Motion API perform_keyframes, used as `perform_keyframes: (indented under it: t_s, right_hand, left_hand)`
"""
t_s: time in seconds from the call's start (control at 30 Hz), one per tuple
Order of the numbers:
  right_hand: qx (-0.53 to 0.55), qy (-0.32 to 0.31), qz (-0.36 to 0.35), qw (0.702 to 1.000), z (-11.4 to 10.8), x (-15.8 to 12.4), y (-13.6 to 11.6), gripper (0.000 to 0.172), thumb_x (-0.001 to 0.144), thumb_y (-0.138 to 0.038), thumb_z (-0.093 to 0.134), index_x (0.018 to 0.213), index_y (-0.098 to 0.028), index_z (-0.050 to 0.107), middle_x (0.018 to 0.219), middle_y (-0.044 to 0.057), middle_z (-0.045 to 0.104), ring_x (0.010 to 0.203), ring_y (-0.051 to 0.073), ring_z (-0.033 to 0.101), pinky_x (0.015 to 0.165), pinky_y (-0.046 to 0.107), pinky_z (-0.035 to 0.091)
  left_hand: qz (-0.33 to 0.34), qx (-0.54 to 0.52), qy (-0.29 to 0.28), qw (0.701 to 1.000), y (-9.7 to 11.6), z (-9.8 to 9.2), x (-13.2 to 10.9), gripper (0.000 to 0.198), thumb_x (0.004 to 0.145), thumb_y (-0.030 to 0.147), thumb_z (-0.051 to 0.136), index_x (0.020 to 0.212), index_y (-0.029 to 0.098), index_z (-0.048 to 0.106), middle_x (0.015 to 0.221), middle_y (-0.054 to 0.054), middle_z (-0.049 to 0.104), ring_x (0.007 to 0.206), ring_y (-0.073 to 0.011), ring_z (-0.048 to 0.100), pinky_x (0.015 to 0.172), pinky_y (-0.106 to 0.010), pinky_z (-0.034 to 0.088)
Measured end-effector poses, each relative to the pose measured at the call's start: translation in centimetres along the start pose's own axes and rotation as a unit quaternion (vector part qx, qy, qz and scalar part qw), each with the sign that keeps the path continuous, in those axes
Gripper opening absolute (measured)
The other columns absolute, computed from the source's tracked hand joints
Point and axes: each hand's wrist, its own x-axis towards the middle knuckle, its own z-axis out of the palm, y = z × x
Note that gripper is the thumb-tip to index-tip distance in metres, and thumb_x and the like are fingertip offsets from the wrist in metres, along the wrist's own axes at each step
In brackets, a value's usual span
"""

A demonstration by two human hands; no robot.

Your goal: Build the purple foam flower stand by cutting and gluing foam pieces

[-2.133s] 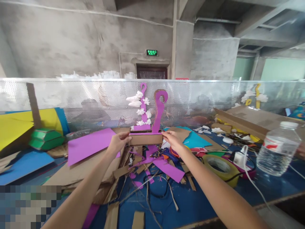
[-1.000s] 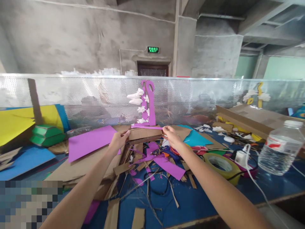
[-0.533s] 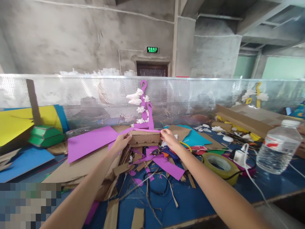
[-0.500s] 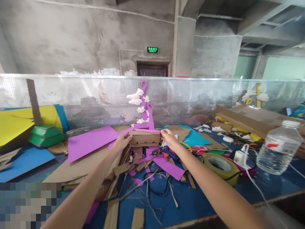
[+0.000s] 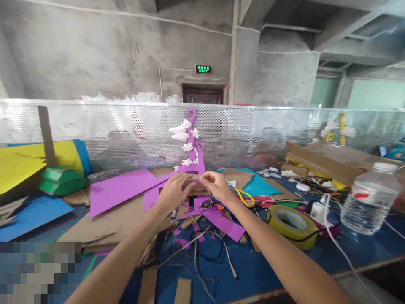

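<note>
Left hand [image 5: 174,192] and right hand [image 5: 219,185] half-curl over a small brown cardboard box [image 5: 195,192], slim purple hook [image 5: 201,159] at twelve o'clock; can't tell their grip

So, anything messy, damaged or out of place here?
Mostly clutter: purple scraps and cardboard strips lie strewn over the blue table, nearer the camera than the left hand and right hand. The white cable from the charger also droops past the table's front edge, where it might snag. I see no spill.

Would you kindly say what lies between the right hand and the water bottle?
The head view shows a yellow handle, red scraps, a tape roll and a white plug between right hand and water bottle.
</note>
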Motion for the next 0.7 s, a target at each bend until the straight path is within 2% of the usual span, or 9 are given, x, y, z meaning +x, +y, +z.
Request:
perform_keyframes:
  t_s: [0.07,0.23,0.47,0.6,0.7]
  right_hand:
    - [0.011,-0.009,0.005,1.000,0.8,-0.3,-0.1,0.026,0.085,-0.042,0.065,0.083,-0.017,0.066,0.075,0.002,0.064,0.065,0.015,0.057,0.059,0.025,0.044]
    - [0.047,-0.040,0.030,0.998,1.4,-0.4,0.3,0.027,0.086,-0.043,0.065,0.082,-0.017,0.067,0.074,0.003,0.065,0.062,0.014,0.057,0.056,0.025,0.045]
    - [0.065,-0.074,0.061,0.993,1.3,-0.2,0.5,0.029,0.087,-0.045,0.063,0.080,-0.017,0.065,0.076,0.004,0.066,0.061,0.013,0.056,0.050,0.023,0.044]
    - [0.051,-0.080,0.064,0.993,1.4,-0.4,0.4,0.028,0.088,-0.044,0.061,0.083,-0.016,0.064,0.077,0.004,0.066,0.062,0.013,0.057,0.052,0.023,0.044]
    - [0.022,-0.085,0.059,0.994,1.6,-0.5,0.1,0.026,0.090,-0.041,0.059,0.083,-0.016,0.063,0.077,0.003,0.066,0.059,0.012,0.055,0.053,0.023,0.043]
  left_hand:
    - [-0.019,-0.035,-0.041,0.998,0.3,0.4,-0.1,0.026,0.096,0.036,0.052,0.112,0.025,0.069,0.112,-0.005,0.073,0.106,-0.0248,0.065,0.095,-0.040,0.049]
    - [-0.063,-0.089,-0.055,0.993,0.3,0.4,0.1,0.020,0.094,0.031,0.053,0.093,0.021,0.071,0.092,-0.004,0.074,0.088,-0.0222,0.067,0.081,-0.035,0.050]
    - [-0.087,-0.220,-0.091,0.967,0.1,0.2,0.4,0.021,0.091,0.032,0.056,0.086,0.018,0.071,0.089,-0.006,0.074,0.083,-0.0201,0.070,0.077,-0.031,0.053]
    - [-0.119,-0.237,-0.092,0.960,-0.1,0.5,0.3,0.018,0.088,0.032,0.059,0.087,0.016,0.068,0.086,-0.007,0.074,0.076,-0.0197,0.070,0.071,-0.031,0.053]
    - [-0.119,-0.227,-0.095,0.962,0.0,0.3,0.4,0.018,0.088,0.032,0.058,0.086,0.016,0.067,0.085,-0.007,0.073,0.075,-0.0192,0.069,0.070,-0.030,0.052]
